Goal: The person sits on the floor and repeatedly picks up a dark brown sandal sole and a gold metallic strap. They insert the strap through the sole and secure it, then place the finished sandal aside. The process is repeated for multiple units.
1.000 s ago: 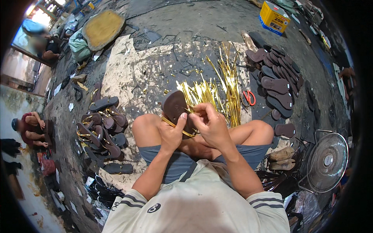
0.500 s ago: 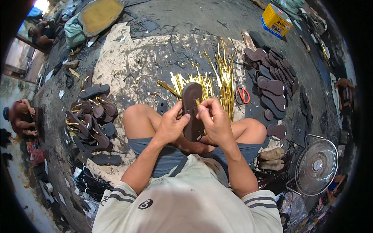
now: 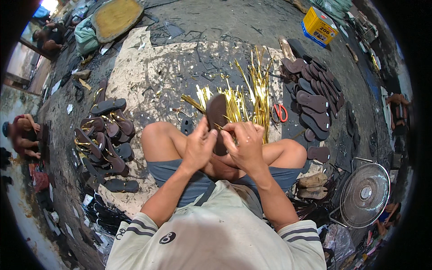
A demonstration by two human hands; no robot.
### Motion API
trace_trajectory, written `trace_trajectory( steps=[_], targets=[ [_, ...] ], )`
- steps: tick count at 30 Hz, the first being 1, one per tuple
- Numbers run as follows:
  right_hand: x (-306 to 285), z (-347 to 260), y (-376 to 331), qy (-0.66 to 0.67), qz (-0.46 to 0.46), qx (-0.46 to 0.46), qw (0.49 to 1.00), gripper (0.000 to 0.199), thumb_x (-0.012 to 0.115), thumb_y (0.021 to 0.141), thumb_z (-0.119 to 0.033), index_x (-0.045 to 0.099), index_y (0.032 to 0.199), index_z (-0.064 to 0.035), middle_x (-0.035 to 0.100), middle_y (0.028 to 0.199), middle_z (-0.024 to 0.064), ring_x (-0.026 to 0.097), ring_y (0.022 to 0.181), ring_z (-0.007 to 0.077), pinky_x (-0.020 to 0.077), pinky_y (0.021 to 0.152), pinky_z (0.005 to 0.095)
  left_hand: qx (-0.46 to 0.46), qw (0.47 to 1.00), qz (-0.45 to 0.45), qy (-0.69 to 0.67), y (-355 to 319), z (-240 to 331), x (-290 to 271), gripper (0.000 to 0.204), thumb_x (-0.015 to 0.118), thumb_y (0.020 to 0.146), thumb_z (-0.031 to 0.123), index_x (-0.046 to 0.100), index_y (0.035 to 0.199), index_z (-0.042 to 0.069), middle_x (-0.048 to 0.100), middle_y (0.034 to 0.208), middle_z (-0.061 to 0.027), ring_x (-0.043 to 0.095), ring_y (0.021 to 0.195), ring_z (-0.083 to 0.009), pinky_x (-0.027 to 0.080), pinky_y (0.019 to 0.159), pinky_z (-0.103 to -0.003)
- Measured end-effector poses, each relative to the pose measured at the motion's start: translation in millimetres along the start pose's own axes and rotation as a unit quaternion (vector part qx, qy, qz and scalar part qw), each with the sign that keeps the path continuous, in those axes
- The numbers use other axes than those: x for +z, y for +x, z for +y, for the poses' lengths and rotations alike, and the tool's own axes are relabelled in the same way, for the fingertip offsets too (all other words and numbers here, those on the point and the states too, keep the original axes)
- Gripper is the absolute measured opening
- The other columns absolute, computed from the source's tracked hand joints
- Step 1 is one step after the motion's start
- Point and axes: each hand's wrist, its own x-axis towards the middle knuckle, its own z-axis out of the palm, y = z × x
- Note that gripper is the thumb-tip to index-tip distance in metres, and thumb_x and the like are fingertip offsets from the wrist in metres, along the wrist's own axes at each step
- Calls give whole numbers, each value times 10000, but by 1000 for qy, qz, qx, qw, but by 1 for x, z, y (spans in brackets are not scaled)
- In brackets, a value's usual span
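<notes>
Between my hands a dark brown sandal sole (image 3: 216, 108) stands upright above my crossed legs. My left hand (image 3: 199, 143) is wrapped round its left edge, thumb lying on its face. A thin gold strap (image 3: 219, 127) lies across the sole, and my right hand (image 3: 245, 137) pinches it near the sole's right side. Just beyond lies a spread of shiny gold strips (image 3: 236, 103), with longer gold strips (image 3: 261, 85) to its right. Red-handled scissors (image 3: 279, 113) rest right of these.
Sandals with gold straps (image 3: 105, 135) are heaped on my left. Brown soles (image 3: 312, 99) are piled on my right, near a yellow and blue box (image 3: 319, 27). A round fan grille (image 3: 365, 193) stands at lower right. Two people sit at the far left.
The sole has shifted slightly left and turned more edge-on. My right hand, with the gold strap, has moved a little lower, and the strap now slants across the sole.
</notes>
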Motion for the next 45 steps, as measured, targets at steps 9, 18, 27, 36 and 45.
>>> trace_trajectory(
  steps=[9,18,27,36,45],
  targets=[
    [23,39,-33,166,47,185,967,374,728,902,-96,682,1271,-64,568,1400,182,546,1298,282,392,1107,404,-77,920,188,-336,0,-1,12,387,505,1036,96,439,1415,65,609,1256,-70,599,1138,-177,543,952,-367],
    [-14,73,-10,234,-34,102,966,105,659,930,-48,723,996,4,696,1242,152,636,1154,224,462,1019,360,102,968,-96,208,-1,7,-49,358,596,863,-69,666,1210,-13,666,1295,-173,633,1210,-288,493,1024,-388],
    [-15,85,-8,265,26,154,952,73,624,925,-60,664,945,-2,722,1177,140,666,1041,226,506,933,353,-14,946,-130,296,-5,19,-54,402,673,849,-1,652,1248,-41,687,1235,-203,657,1158,-321,487,1015,-375],
    [4,148,53,220,-207,-33,953,424,764,843,-233,651,1228,-95,595,1372,163,527,1311,331,389,1116,408,-34,893,-152,422,36,0,7,1102,878,756,279,210,1552,-88,513,1407,-330,539,1302,-410,442,1066,-421],
    [38,366,-13,-291,-256,383,838,550,766,866,-288,596,1319,-26,575,1373,238,623,1166,411,521,967,521,-83,939,102,-319,51,35,-40,598,635,964,284,453,1426,-49,569,1406,-203,642,1135,-220,593,916,-336]
  ],
)
